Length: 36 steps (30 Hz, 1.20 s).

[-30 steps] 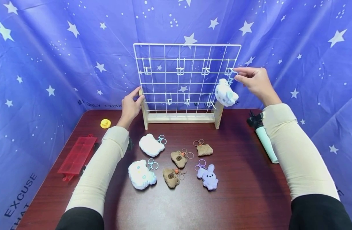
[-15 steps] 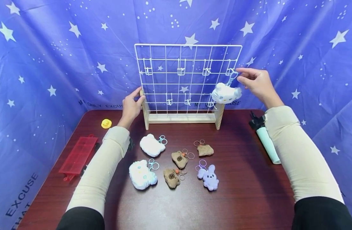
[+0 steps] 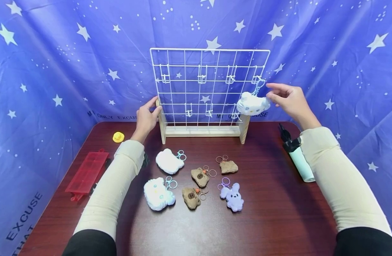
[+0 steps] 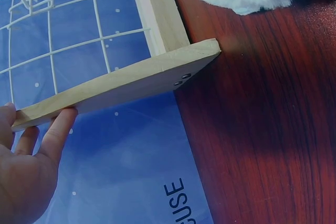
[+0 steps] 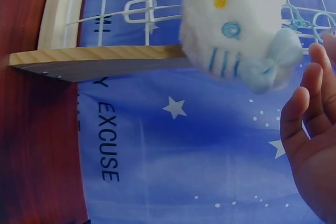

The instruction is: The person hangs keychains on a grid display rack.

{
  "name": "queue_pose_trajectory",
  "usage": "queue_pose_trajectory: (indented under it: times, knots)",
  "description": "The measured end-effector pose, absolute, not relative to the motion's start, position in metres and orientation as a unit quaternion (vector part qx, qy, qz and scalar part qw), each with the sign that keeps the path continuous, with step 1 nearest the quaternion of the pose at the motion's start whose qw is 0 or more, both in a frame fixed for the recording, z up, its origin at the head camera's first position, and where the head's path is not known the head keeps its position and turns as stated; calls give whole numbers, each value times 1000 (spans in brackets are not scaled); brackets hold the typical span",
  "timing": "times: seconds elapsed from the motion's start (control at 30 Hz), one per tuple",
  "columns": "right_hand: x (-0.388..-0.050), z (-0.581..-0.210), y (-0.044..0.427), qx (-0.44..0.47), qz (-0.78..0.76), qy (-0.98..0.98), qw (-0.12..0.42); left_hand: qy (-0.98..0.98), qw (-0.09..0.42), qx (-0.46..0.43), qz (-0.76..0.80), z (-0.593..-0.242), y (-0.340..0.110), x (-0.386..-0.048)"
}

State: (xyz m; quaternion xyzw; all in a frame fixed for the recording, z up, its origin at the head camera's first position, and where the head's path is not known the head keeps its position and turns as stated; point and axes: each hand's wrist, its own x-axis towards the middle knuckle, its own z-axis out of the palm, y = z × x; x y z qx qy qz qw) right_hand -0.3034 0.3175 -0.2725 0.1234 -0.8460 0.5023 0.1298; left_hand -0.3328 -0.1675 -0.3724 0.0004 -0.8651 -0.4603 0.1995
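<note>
A white plush cat keychain (image 3: pixel 253 104) with a blue bow hangs by its blue ring (image 3: pixel 260 83) from the upper right hook of the white wire rack (image 3: pixel 210 93). My right hand (image 3: pixel 292 101) is just right of the plush, fingers loosely bent and holding nothing; in the right wrist view a small gap lies between the fingers and the plush (image 5: pixel 236 30). My left hand (image 3: pixel 147 117) grips the rack's left wooden post (image 3: pixel 162 122). Seen from the left wrist, the fingers of that hand (image 4: pixel 31 161) lie against the post's edge (image 4: pixel 105 82).
On the dark red table (image 3: pixel 263 213) lie two white plush keychains (image 3: pixel 169 161), several brown ones (image 3: pixel 200 177) and a purple rabbit (image 3: pixel 232 199). A yellow duck (image 3: pixel 118 137) and red tray (image 3: pixel 87 174) are at the left, a pale green cylinder (image 3: pixel 301 165) at the right.
My right hand has let go of the blue ring and moved slightly down and right. The plush has swung to a more level tilt and hangs from the hook. My left hand stays on the post.
</note>
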Motion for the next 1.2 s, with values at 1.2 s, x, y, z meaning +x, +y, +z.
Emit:
queue_pose_trajectory:
  times: [1.2]
  knots:
    - [-274,-334,299,219,401,-889,41,-864,198,5,-463,-372,-167,-333]
